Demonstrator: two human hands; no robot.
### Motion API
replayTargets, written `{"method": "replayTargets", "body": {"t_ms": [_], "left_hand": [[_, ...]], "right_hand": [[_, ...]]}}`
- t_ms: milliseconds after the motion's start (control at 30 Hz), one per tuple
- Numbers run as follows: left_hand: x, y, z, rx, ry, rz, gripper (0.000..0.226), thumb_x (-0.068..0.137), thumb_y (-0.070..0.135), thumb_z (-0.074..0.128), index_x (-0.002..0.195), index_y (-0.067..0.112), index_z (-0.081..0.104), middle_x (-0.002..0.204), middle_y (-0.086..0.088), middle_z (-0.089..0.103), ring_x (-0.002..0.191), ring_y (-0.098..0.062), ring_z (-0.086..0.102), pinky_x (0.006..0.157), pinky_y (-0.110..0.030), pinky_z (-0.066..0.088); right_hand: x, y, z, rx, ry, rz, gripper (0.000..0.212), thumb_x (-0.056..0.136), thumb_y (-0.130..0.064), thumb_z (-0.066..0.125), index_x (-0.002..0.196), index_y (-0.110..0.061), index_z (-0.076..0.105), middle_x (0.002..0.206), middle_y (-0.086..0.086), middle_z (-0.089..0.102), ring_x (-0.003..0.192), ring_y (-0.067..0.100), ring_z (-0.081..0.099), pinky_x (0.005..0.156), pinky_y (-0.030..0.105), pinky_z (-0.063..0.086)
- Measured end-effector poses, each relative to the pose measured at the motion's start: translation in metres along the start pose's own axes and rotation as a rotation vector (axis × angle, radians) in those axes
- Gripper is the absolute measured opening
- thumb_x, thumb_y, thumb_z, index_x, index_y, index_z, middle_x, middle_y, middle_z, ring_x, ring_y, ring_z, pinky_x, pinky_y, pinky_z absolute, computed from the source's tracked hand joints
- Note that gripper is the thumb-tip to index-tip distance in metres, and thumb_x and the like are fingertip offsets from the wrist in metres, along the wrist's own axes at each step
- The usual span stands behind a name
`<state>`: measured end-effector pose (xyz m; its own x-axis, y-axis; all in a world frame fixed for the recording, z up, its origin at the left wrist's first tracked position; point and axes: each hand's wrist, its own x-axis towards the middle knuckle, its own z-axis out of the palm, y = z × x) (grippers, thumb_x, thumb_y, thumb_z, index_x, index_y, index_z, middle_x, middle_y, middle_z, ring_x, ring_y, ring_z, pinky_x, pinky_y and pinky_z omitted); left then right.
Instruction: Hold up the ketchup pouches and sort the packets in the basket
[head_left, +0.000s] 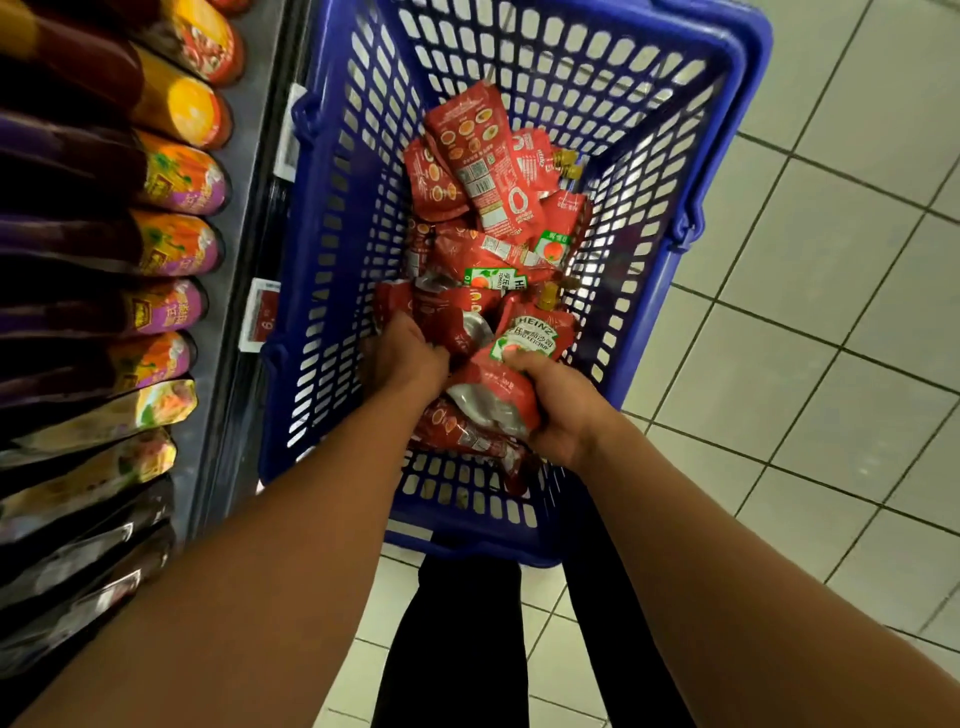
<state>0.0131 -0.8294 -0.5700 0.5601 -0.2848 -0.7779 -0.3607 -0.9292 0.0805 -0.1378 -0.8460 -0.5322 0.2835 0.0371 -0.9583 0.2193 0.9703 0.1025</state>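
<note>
Here my right hand (558, 410) grips 1 ketchup pouch (511, 374), its cap pointing away; my left hand (402, 356) curls into the pouches (483, 208) beside it, grip hidden.

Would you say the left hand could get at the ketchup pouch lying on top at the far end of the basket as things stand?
Probably yes. That ketchup pouch lies uppermost on the pile, uncovered, and the blue basket is open-topped. The left hand is already inside, gripping nearer pouches.

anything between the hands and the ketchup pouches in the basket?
Nothing visible. The right hand already grips a ketchup pouch from its lower end, and the left hand is down among the pouches in the basket, fingers curled into the pile; whether it holds one cannot be told.
</note>
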Motion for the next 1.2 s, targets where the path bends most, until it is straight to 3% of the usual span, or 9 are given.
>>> {"method": "replayTargets", "body": {"t_ms": [133,433,533,633,733,800,967,1100,1200], "left_hand": [[-0.034,-0.016,-0.018,-0.108,0.093,0.059,0.024,0.085,0.024,0.072,0.092,0.025,0.049,0.121,-0.006,0.045,0.092,-0.021,0.052,0.053,-0.023,0.032],[-0.117,-0.054,-0.075,-0.665,0.063,0.215,0.061,0.055,0.030,0.082,0.104,0.050,0.051,0.118,0.010,0.061,0.103,-0.009,0.063,0.066,-0.014,0.054],[-0.137,-0.060,-0.092,-0.845,0.026,0.186,0.078,0.045,0.028,0.084,0.117,0.043,0.058,0.128,0.000,0.064,0.113,-0.020,0.064,0.086,-0.038,0.059],[-0.159,-0.064,-0.113,-1.041,-0.107,0.184,0.087,0.045,0.014,0.081,0.125,0.041,0.059,0.129,-0.006,0.066,0.112,-0.025,0.066,0.084,-0.043,0.059],[-0.188,-0.063,-0.132,-1.201,-0.364,0.195,0.090,0.054,-0.004,0.077,0.134,0.031,0.057,0.123,-0.006,0.070,0.102,-0.020,0.071,0.072,-0.031,0.059],[-0.205,-0.062,-0.148,-1.128,-0.455,0.277,0.092,0.052,0.001,0.080,0.138,0.023,0.054,0.120,-0.005,0.072,0.102,-0.017,0.070,0.077,-0.028,0.058],[-0.237,-0.043,-0.198,-0.716,-0.622,0.531,0.085,0.053,0.010,0.083,0.132,0.029,0.057,0.124,-0.002,0.070,0.114,-0.021,0.066,0.092,-0.039,0.055],[-0.269,-0.023,-0.228,-0.690,-0.539,0.551,0.071,0.064,0.002,0.071,0.128,0.025,0.052,0.121,-0.004,0.070,0.115,-0.025,0.065,0.100,-0.053,0.051],[-0.300,-0.013,-0.249,-0.689,-0.514,0.606,0.062,0.070,0.001,0.066,0.126,0.024,0.056,0.117,-0.004,0.072,0.111,-0.027,0.067,0.090,-0.040,0.057]], "right_hand": [[-0.027,0.007,-0.005,-0.148,0.050,-0.083,0.028,0.094,-0.017,0.066,0.120,-0.010,0.058,0.101,0.013,0.076,0.081,0.026,0.076,0.060,0.034,0.061],[-0.093,0.024,0.002,-0.123,-0.067,-0.128,0.035,0.088,-0.020,0.070,0.120,-0.008,0.061,0.107,0.015,0.075,0.089,0.031,0.075,0.071,0.042,0.062],[-0.121,0.030,0.010,0.034,-0.146,-0.094,0.048,0.086,-0.026,0.070,0.128,-0.006,0.059,0.114,0.017,0.072,0.086,0.029,0.074,0.065,0.040,0.061],[-0.153,0.032,0.025,0.164,-0.244,-0.101,0.051,0.087,-0.028,0.069,0.132,-0.007,0.060,0.123,0.017,0.068,0.098,0.031,0.071,0.083,0.045,0.056],[-0.188,0.032,0.047,0.177,-0.335,-0.190,0.046,0.087,-0.025,0.068,0.129,-0.007,0.063,0.129,0.020,0.065,0.115,0.036,0.065,0.094,0.050,0.054],[-0.213,0.029,0.061,0.076,-0.339,-0.257,0.050,0.086,-0.022,0.066,0.134,-0.007,0.058,0.131,0.022,0.063,0.118,0.038,0.062,0.098,0.053,0.052],[-0.282,0.018,0.081,-0.258,-0.279,-0.404,0.045,0.079,-0.014,0.070,0.123,-0.007,0.065,0.114,0.019,0.072,0.091,0.027,0.073,0.075,0.037,0.060],[-0.339,0.021,0.093,-0.378,-0.263,-0.503,0.048,0.076,-0.018,0.073,0.122,-0.006,0.065,0.109,0.015,0.074,0.089,0.025,0.073,0.075,0.035,0.059],[-0.388,0.021,0.102,-0.423,-0.278,-0.602,0.038,0.077,-0.018,0.080,0.112,-0.011,0.069,0.101,0.010,0.076,0.085,0.020,0.074,0.070,0.030,0.058]]}}
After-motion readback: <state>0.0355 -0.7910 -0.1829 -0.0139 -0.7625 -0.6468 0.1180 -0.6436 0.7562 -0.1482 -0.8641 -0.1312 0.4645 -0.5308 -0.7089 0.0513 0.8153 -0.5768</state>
